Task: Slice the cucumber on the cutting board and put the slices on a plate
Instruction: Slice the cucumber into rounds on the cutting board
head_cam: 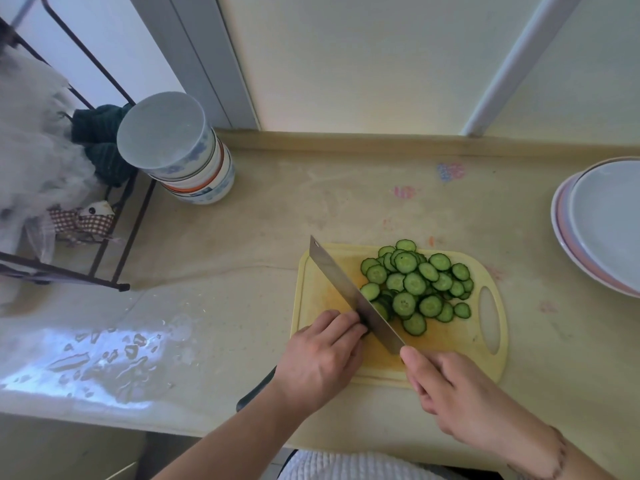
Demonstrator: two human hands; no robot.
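Cucumber nearly all sliced on a yellow board, cleaver mid-cut.

The beige worktop [242, 237] carries a wet patch [104, 355] at its near left, a dark wire rack [114, 216] with cloths at far left, a stack of upturned bowls [183, 150] beside the rack, and stacked plates [602, 223] at the right edge, well apart from the cutting board [491, 368]. On the board, a heap of cucumber slices [415, 285] lies right of the knife [349, 292]. The right hand [460, 393] grips the knife's handle, fingers wrapped round it. The left hand [325, 355] has its fingers curled down on the last cucumber stub [364, 330], mostly hidden, against the blade's left face. Faint pink and blue marks on the worktop cannot be read; no writing is legible.
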